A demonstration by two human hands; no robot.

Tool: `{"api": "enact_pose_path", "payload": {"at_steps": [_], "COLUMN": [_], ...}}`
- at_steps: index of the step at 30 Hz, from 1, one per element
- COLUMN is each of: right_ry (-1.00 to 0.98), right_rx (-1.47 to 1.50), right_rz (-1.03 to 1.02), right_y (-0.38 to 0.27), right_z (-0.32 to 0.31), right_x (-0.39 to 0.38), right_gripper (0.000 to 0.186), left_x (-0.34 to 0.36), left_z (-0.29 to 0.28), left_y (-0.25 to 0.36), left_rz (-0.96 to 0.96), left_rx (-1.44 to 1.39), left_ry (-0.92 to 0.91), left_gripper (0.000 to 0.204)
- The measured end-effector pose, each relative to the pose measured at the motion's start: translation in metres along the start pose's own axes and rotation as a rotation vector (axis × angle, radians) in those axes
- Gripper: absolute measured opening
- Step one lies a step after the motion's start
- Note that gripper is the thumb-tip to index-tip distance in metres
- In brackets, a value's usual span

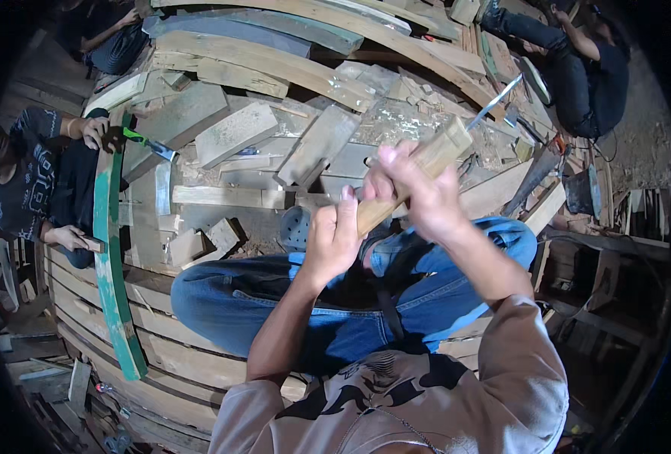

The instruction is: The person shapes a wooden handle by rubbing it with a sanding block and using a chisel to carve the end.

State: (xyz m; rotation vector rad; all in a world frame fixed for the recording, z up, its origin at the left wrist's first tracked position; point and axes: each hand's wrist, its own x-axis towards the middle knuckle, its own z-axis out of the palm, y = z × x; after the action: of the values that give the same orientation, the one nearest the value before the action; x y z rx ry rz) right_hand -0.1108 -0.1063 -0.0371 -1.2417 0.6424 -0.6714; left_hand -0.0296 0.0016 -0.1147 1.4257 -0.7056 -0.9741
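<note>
Seated cross-legged in jeans, I hold a pale wooden piece (447,145) slanting up to the right in front of my lap. My left hand (334,240) is closed around its lower end, thumb pointing up. Farther along, my right hand (426,189) is wrapped around the middle of it. From the far end sticks out a thin, slightly curved metal blade (496,101); I cannot tell how the two are joined. A blue clog (295,228) shows just left of the wood.
Planks (237,135) and offcuts (189,247) lie ahead. At left, a person's hands (74,234) touch a green-painted board (111,250), near a green-and-black-handled chisel (151,144). Another person (593,76) sits at far right, beyond a handsaw (534,180). Slats (177,363) run underneath me.
</note>
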Motion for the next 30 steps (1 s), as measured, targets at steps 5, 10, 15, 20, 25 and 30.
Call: {"api": "enact_pose_path", "payload": {"at_steps": [5, 10, 15, 20, 25, 30], "right_ry": [0.125, -0.051, 0.104, -0.086, 0.077, -0.015], "right_rx": [0.146, 0.082, 0.183, -0.007, 0.091, 0.096], "right_rz": [-0.073, -0.032, -0.128, -0.136, -0.157, -0.127], "right_y": [-0.018, 0.006, -0.011, -0.002, -0.009, 0.004], "right_z": [0.009, 0.011, 0.007, 0.008, 0.005, 0.005], "right_x": [0.004, -0.006, 0.006, -0.009, -0.005, -0.013], "right_gripper": [0.030, 0.028, 0.025, 0.026, 0.029, 0.029], "left_x": [-0.004, -0.004, -0.003, 0.002, -0.001, -0.006], "left_z": [-0.004, 0.002, -0.003, -0.002, 0.003, 0.008], "left_y": [0.002, 0.007, -0.002, -0.016, -0.007, -0.003], "left_rz": [0.066, 0.249, 0.398, 0.422, 0.400, 0.447], "left_rx": [0.149, 0.138, 0.340, 0.246, 0.328, 0.259], "left_ry": [0.073, 0.213, 0.352, 0.359, 0.346, 0.360], "left_gripper": [0.059, 0.047, 0.043, 0.044, 0.044, 0.039]}}
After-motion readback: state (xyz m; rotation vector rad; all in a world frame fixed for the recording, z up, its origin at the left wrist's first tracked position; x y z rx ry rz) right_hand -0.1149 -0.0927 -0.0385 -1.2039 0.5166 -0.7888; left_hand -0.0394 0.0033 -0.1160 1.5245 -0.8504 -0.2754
